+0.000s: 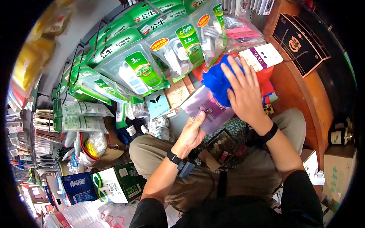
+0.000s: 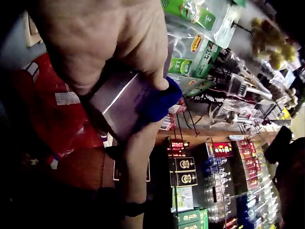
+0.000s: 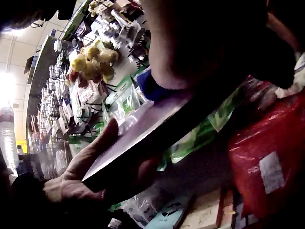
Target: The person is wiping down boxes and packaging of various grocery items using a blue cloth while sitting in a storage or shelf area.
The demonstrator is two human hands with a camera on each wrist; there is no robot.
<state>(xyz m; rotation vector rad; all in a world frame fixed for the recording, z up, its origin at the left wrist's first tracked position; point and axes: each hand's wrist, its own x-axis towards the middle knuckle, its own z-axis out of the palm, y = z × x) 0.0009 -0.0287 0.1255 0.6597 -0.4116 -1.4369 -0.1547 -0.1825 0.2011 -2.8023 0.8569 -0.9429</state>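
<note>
A flat purple box (image 1: 208,116) is held above the lap by the left hand (image 1: 191,133), its thumb on the top face and its fingers underneath. Over the box's far right part lies a bright blue cloth (image 1: 216,81), bunched up. The right hand (image 1: 245,91) rests on this cloth with its fingers straight and spread. From the left wrist, the box (image 2: 119,102) shows a pale edge, with the cloth (image 2: 164,102) bulging out beside the hand. In the right wrist view the box (image 3: 143,129) is tilted, and the right hand hides most of the cloth (image 3: 151,87).
Green-topped packs of power strips (image 1: 138,72) hang on hooks ahead. A white and purple box (image 1: 262,57) lies just beyond the right hand, near a red plastic bag (image 3: 262,143). A black box (image 1: 298,43) stands at the right. Cartons (image 1: 114,184) and bottles sit at lower left.
</note>
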